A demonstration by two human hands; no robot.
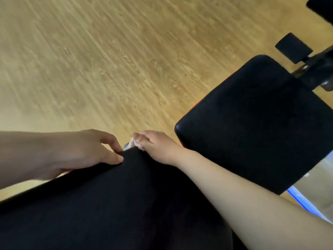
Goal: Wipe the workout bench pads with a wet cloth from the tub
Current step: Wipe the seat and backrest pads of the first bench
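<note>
Your right hand [158, 147] was closed around a pale cloth [134, 142] at the far tip of the near black pad [126, 204]. Your left hand [84, 150] rested half-open on that pad's left edge, holding nothing. A second pad [255, 123] lay to the right. No writing was readable.

Counting what's showing up here: two big black padded bench cushions, one long one [111, 204] running along the bottom and one squarish one [255, 127] sitting over on the right. Two bare hands are showing, left [84, 150] and right [158, 147]. One scrunched pale cloth [134, 143] is peeking out at the right hand. One small black square pad [293, 47] is sticking out top right.
</note>
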